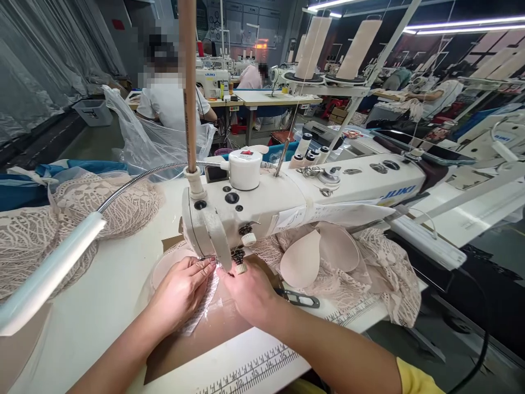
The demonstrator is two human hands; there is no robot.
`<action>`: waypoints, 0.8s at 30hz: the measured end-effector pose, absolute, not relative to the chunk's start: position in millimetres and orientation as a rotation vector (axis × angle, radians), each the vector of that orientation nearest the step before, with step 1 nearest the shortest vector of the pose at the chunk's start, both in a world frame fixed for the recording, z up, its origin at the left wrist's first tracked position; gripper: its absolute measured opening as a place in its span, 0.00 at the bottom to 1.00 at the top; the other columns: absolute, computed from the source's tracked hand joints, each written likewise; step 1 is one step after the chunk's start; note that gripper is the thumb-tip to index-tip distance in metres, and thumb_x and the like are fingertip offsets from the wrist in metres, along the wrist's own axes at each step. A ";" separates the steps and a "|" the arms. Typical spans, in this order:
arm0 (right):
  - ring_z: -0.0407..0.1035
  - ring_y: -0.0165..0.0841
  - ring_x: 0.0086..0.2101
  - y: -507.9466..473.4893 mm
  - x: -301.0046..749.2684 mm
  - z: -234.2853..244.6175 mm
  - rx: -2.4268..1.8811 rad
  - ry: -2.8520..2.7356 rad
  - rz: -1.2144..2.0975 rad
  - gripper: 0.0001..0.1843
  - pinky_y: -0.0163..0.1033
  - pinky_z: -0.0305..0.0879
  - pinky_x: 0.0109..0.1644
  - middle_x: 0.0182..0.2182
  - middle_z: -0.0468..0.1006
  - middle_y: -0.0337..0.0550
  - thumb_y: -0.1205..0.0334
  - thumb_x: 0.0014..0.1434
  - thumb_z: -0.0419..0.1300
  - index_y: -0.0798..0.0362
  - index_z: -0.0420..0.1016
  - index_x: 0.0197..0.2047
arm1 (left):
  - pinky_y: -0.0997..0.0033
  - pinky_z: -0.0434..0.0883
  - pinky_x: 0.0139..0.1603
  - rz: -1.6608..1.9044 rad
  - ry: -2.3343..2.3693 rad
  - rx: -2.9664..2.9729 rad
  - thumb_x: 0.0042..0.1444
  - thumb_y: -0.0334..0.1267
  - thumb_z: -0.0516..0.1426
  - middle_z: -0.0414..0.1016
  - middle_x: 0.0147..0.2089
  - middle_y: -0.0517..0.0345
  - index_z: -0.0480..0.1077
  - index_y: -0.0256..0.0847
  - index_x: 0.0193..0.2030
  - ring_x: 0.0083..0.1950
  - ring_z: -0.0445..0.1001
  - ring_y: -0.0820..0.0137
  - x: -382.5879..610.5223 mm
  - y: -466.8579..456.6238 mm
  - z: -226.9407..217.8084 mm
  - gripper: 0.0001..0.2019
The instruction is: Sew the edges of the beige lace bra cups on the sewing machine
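A white JUKI sewing machine (246, 200) stands before me, and both hands work beneath its head. My left hand (184, 290) has its fingers pressed together on pale lace fabric (207, 306), left of the needle area. Close by on the other side, my right hand (251, 290) is closed at the fabric's edge, its fingertips partly hidden by the machine head. Brown card (217, 328) lies under the lace. A smooth beige cup (167, 262) shows behind my left hand. The needle and presser foot are mostly hidden.
Lace pieces with beige cups (301, 260) lie at right, more lace (110, 202) at left. A flat grey-and-black tool (301, 299) rests by my right wrist. A lamp (53, 273) reaches in from the left. A printed ruler (262, 366) lines the front edge. Co-workers sit beyond.
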State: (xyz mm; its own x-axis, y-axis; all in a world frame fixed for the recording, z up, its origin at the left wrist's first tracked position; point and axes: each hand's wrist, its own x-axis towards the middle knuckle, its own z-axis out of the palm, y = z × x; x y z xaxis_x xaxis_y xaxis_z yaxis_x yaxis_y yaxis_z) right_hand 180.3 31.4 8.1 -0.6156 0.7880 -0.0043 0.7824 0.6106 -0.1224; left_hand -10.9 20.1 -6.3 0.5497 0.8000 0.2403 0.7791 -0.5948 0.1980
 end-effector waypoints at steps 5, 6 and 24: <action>0.69 0.38 0.37 31.5 180.3 5.7 -1.368 -2.756 0.176 0.19 0.38 0.65 0.35 0.38 0.77 0.51 0.72 0.63 0.50 0.51 0.71 0.55 | 0.63 0.68 0.37 0.511 1.402 2.700 0.64 0.32 0.46 0.76 0.33 0.48 0.75 0.38 0.32 0.36 0.69 0.63 -8.1 22.7 -3.6 0.17; 0.69 0.38 0.36 31.2 181.3 6.1 -1.365 -2.747 0.188 0.20 0.38 0.64 0.35 0.38 0.77 0.51 0.72 0.62 0.51 0.51 0.71 0.55 | 0.63 0.68 0.37 0.522 1.420 2.687 0.64 0.32 0.46 0.76 0.34 0.48 0.75 0.38 0.34 0.36 0.69 0.62 -7.6 22.4 -3.7 0.16; 0.71 0.38 0.37 30.8 190.0 -10.9 -1.225 -2.723 0.130 0.24 0.40 0.65 0.41 0.41 0.77 0.50 0.72 0.63 0.44 0.55 0.71 0.57 | 0.52 0.62 0.61 0.453 2.078 2.304 0.62 0.45 0.50 0.66 0.64 0.50 0.65 0.44 0.61 0.64 0.61 0.53 -36.9 -21.4 6.7 0.22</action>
